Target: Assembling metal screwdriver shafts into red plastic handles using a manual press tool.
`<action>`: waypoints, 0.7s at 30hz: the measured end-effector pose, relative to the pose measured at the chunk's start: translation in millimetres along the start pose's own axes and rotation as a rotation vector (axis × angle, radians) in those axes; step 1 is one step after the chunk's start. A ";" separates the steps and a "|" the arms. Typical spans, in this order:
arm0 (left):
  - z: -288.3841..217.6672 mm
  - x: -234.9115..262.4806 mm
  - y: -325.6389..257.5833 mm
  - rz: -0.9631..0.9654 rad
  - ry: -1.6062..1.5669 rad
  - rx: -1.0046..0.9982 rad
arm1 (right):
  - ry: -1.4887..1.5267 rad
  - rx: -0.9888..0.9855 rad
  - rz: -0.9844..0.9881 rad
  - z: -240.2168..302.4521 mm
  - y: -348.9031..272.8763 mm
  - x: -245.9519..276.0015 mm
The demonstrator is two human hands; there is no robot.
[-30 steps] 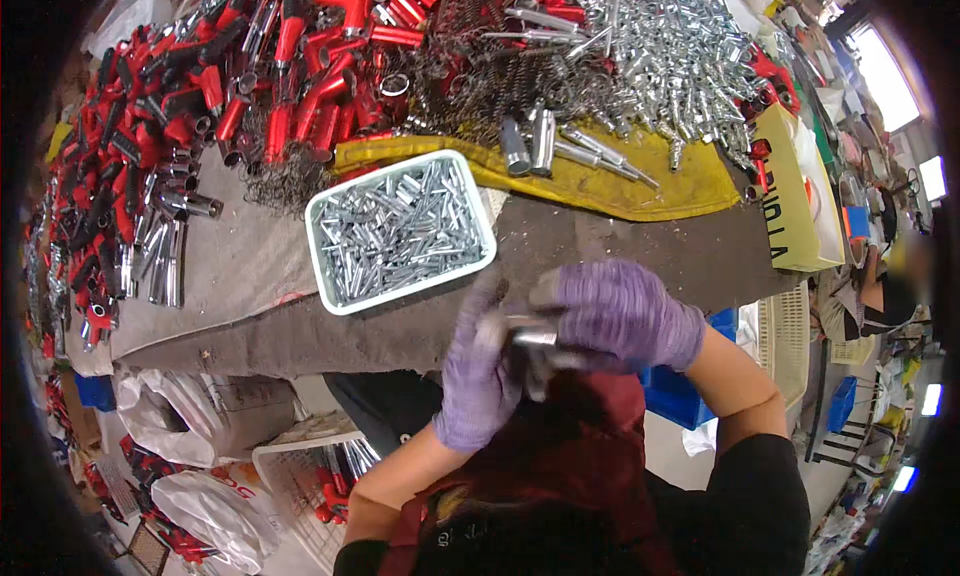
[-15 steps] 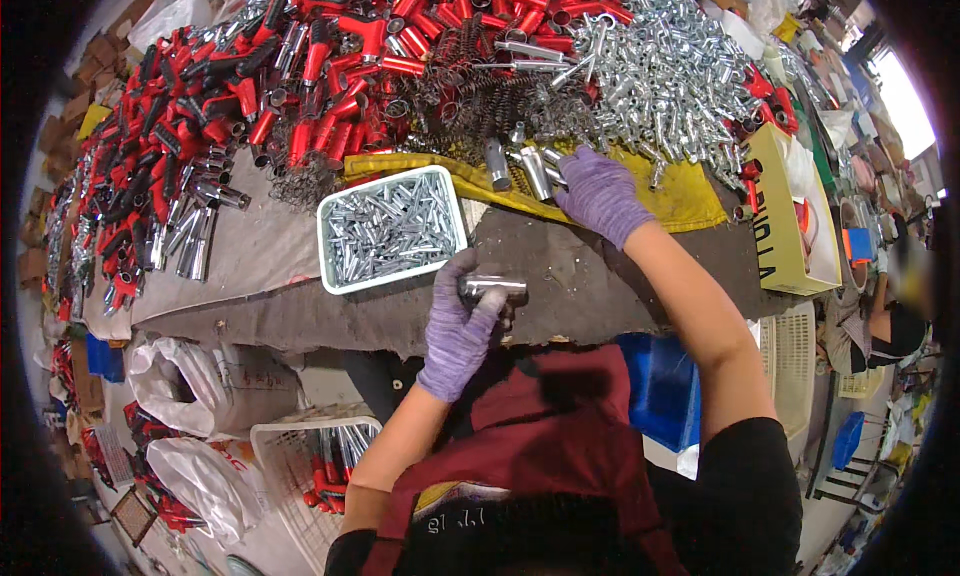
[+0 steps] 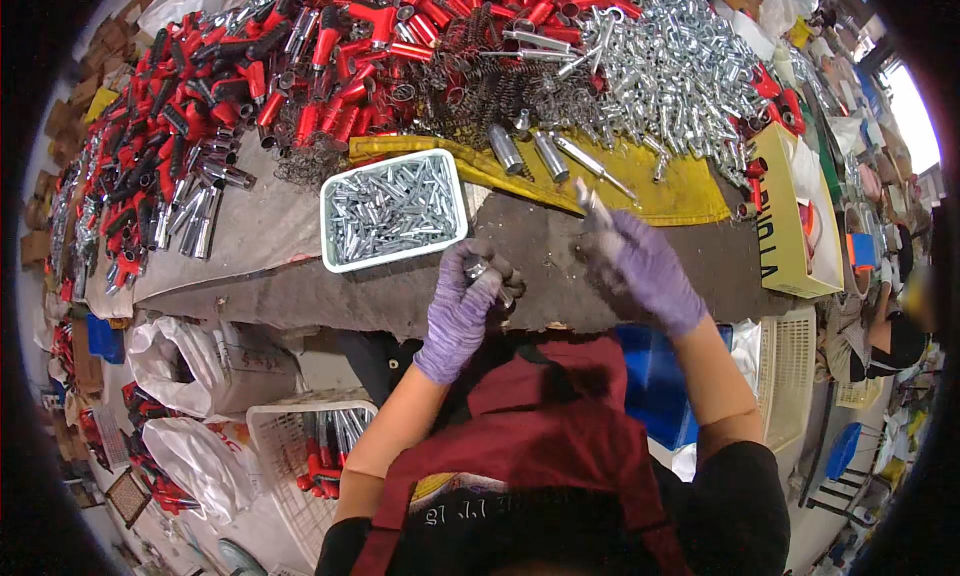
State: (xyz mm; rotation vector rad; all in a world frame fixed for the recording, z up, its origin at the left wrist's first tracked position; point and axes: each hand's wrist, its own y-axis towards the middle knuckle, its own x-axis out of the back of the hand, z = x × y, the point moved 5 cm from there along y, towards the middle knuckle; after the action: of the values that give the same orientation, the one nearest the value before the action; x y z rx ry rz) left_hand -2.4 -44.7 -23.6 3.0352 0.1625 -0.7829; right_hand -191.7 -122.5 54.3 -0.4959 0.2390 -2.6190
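Observation:
My left hand, in a purple knit glove with dark-stained fingers, is closed round a short shiny metal tube. Most of the tube is hidden by the fingers. To its right, over the dark cloth, hovers my gloved right hand; its fingers are smeared by motion, so whether they hold anything is unclear. Beyond the hands, two metal cylinders and a slim metal rod rest on a yellow cloth. A white tray full of small metal pins stands just past my left hand.
Red tubes, dark coil springs and silvery metal fittings are heaped along the back. Red-and-black handles pile up at left. A yellow box stands right; a blue bin sits below the bench edge.
My right hand has drawn back from the yellow cloth toward me, uncovering the slim rod. The tube in my left hand has turned from lying sideways to a tilt.

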 end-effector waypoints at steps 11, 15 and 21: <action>-50.6 -61.4 -45.3 0.328 0.788 -0.585 | 0.329 -0.048 0.322 -10.4 -57.5 -61.3; -44.5 -57.7 -59.0 0.263 0.637 -0.561 | 0.324 -0.047 0.346 -13.1 -63.0 -63.3; -42.8 -54.3 -70.1 0.341 0.624 -0.439 | 0.378 -0.084 0.373 -24.9 -72.8 -69.8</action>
State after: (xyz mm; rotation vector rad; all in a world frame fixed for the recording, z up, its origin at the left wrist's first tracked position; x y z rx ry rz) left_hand -36.0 20.8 41.7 2.6577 -0.1631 0.2094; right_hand -173.1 -23.6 28.3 0.0263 0.5116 -2.3187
